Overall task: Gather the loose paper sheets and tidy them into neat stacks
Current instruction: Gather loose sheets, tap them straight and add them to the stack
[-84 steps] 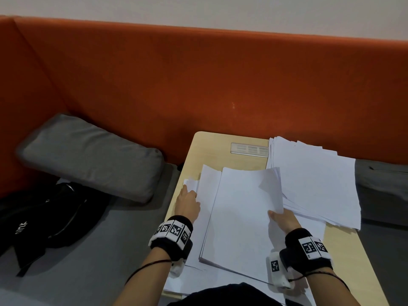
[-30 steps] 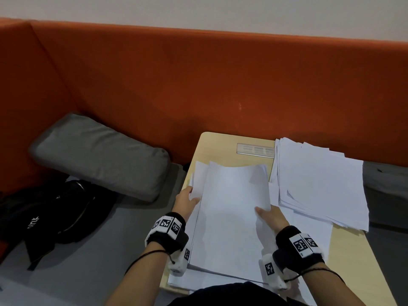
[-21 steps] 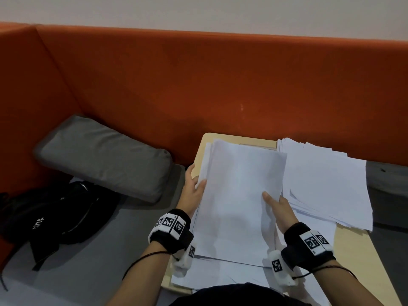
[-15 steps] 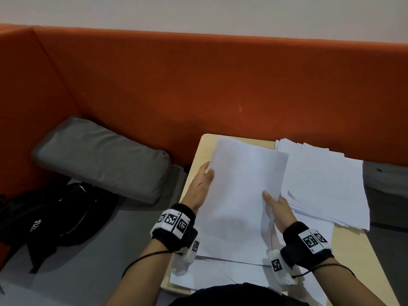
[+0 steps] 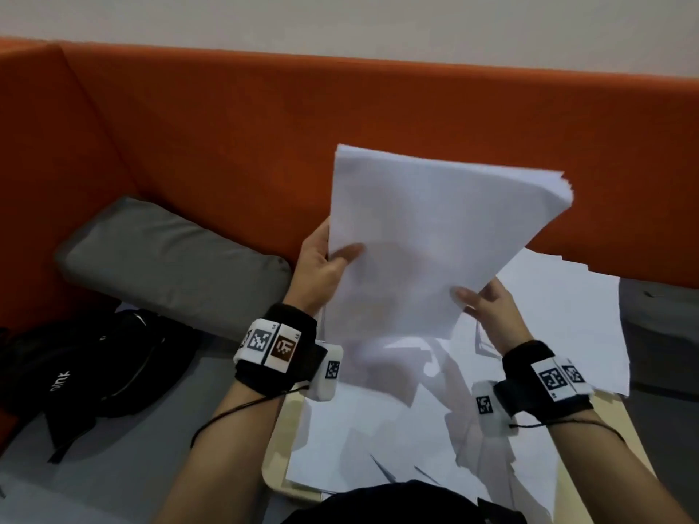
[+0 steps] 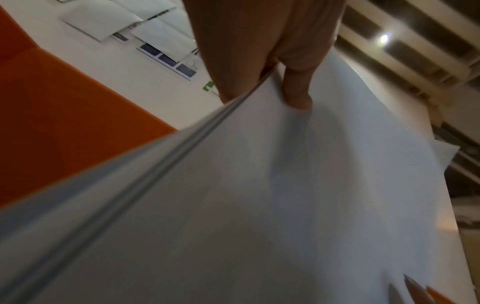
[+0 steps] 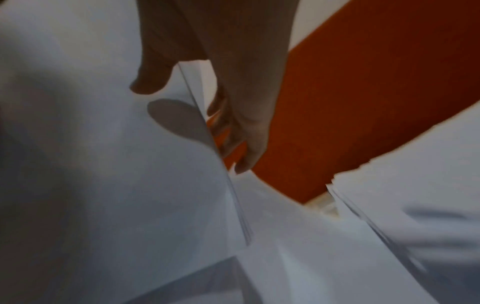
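The left hand (image 5: 321,266) is clamped on the left edge of a sheaf of white paper (image 5: 427,236), thumb pressed on the near face and the other fingers hidden behind it; the left wrist view shows the same pinch, thumb on one side of the sheet edges and palm on the other. The right hand (image 5: 488,308) grips the sheaf's lower right corner, thumb on the front and fingers curled behind. Between the two hands the sheaf is held up off the tabletop (image 5: 278,463), tilted, its upper right corner fanned a little so that separate sheet edges show.

Below the hands, loose sheets (image 5: 363,436) lie overlapping at mixed angles across the near part of the pale wooden tabletop, some hanging toward its front edge. To the right, a second spread of paper (image 5: 559,319) lies flat, its far edges ragged and uneven. Each wrist carries a black band with black-and-white square markers.

Behind the tabletop runs an orange upholstered backrest (image 5: 227,138). To the left, a grey cushion (image 5: 166,262) leans against it on the grey seat, and a black bag (image 5: 87,364) lies just in front of the cushion.
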A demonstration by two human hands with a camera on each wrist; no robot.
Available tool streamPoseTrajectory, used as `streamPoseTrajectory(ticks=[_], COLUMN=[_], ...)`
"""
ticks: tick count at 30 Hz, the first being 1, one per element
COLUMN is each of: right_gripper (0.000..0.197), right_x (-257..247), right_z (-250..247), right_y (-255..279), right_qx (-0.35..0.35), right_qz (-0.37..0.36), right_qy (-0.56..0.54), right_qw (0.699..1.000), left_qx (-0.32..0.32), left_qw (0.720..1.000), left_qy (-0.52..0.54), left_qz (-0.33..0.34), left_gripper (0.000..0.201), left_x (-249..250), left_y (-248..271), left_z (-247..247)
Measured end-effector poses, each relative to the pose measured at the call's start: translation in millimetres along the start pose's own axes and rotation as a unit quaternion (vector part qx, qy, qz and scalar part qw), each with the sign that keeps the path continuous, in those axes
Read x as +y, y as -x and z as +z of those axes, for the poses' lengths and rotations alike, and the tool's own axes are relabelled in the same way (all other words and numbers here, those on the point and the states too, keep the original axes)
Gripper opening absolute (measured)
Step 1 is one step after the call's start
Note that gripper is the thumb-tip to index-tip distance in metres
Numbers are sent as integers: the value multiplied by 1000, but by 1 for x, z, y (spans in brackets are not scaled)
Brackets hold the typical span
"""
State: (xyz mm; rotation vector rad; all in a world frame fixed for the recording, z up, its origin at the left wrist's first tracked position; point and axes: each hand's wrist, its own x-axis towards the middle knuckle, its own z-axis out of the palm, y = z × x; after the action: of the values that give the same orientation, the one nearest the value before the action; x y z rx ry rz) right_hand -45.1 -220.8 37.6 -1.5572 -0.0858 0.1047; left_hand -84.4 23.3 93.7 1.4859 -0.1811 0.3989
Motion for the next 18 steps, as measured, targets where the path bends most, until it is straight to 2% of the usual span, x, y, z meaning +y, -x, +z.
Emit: streamPoseTrajectory(ticks=[3, 7, 10, 15, 18], right_gripper=[16, 25, 29, 21, 22], right_x=[-34, -53, -42, -6, -2], right_z=[3, 6, 7, 13, 15], right_y=[2, 6, 11, 13, 10], right_qx=[-7, -9, -22, -44, -13], right_qz=[-38, -86, -79, 13, 27], right_qy=[31, 35, 23, 44, 35], right_qw=[999, 996, 996, 998, 999], left_qx=[31, 37, 39, 11, 36], left_qw=[998, 995, 998, 986, 981], left_qy=[25, 59, 47, -36, -30], left_qz=[39, 67, 0, -165, -186], left_gripper=[38, 33, 29, 12, 21], left_x=[10, 16, 8, -29, -34], left_y=[-4, -4, 2, 21, 24], left_z=[4, 6, 6, 10, 11])
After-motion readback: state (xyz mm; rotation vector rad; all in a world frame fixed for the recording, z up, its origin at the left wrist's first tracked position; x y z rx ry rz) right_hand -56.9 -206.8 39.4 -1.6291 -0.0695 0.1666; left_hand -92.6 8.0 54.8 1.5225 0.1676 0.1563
